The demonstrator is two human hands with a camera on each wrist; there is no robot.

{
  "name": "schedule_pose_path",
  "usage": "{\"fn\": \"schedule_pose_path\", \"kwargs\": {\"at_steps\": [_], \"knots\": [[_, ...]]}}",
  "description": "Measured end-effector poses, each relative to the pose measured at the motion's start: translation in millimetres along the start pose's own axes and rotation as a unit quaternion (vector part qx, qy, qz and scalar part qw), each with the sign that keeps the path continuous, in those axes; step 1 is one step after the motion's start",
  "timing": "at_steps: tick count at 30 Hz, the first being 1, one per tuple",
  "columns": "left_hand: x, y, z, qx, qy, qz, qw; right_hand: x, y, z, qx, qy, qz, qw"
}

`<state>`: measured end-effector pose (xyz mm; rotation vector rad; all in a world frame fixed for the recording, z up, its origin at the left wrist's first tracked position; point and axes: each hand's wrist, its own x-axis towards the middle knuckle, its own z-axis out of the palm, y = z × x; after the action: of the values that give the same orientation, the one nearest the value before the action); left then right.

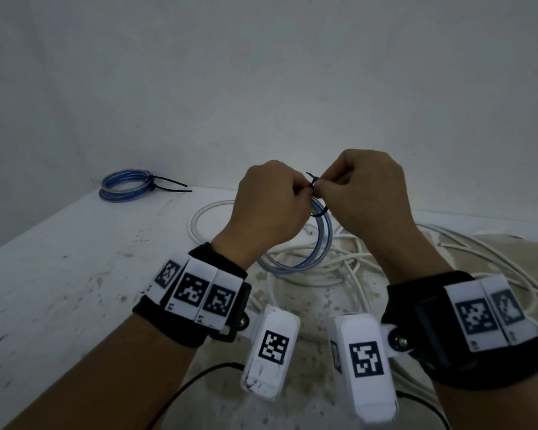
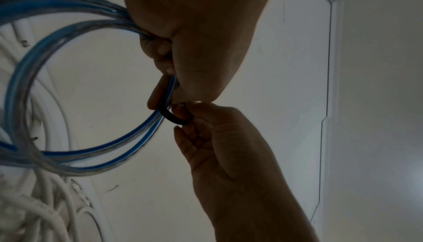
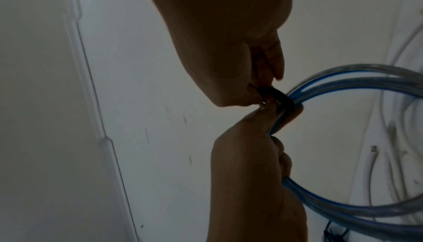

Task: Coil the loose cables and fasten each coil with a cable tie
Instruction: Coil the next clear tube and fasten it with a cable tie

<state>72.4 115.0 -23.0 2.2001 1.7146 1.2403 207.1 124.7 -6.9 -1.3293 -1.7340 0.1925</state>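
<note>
Progress looks to us like roughly the middle of the job. One blue coil already lies at the far left of the desk, bound by a black tie whose long tails stick out to the right, so we count that one as done. We have a second blue coil lifted above the desk between our hands. Our left hand is curled round its strands, and our right hand pinches the tie wrapped round them just beside the left fingers. In the left wrist view the tie shows as a loose black loop about the strands, so we judge it is threaded or about to be, but not yet pulled tight. Under and to the right of our hands lies a tangle of white cable, uncoiled; that seems the larger share of what is left.

Much is hard to read. The tie's head sits between our fingertips, and we cannot tell whether the tail has gone through it. Both wrist views are dim and backlit, with our hands nearly in silhouette. We cannot count how many white cables there are, since they cross each other and run off the right edge. Spare ties we cannot make out for sure; a dark shape at the bottom of the right wrist view may be one.
</note>
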Motion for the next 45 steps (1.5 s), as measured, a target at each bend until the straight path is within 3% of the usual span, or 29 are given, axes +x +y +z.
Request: {"fn": "schedule_pose_path", "kwargs": {"at_steps": [6,10,12,14,18,22,26,30,41,45], "knots": [[2.0,3.8,-7.5,-0.042,0.0,0.017,0.999,0.7,3.4,-3.7,0.204,-0.056,0.141,0.967],[1.1,5.1,-8.2,-0.094,-0.034,0.015,0.995,2.2,2.4,-11.7,0.319,-0.103,0.222,0.916],[0.5,6.3,-7.1,-0.116,-0.043,0.018,0.992,3.6,3.7,-11.3,0.377,-0.086,0.244,0.889],[-0.5,9.1,-4.6,-0.142,-0.058,0.019,0.988,5.4,4.4,-12.1,0.398,-0.049,0.245,0.883],[-2.1,10.2,1.5,-0.192,-0.056,-0.02,0.98,7.0,6.9,-13.3,0.395,-0.034,0.216,0.893],[-0.8,9.1,-2.3,-0.266,-0.032,-0.066,0.961,5.5,7.5,-12.7,0.317,-0.079,0.138,0.935],[0.2,10.5,-3.2,-0.265,-0.013,-0.082,0.961,8.0,6.5,-10.9,0.225,-0.033,0.083,0.97],[0.3,13.8,-5.7,-0.293,-0.016,-0.086,0.952,7.5,6.0,-9.1,0.211,-0.023,0.053,0.976],[-0.4,13.6,-5.5,-0.251,-0.042,-0.062,0.965,13.7,16.0,-10.3,0.135,0.019,0.06,0.989],[-0.9,16.2,-3.8,-0.231,-0.029,-0.029,0.972,12.3,19.6,-7.2,0.175,0.008,0.112,0.978]]}}
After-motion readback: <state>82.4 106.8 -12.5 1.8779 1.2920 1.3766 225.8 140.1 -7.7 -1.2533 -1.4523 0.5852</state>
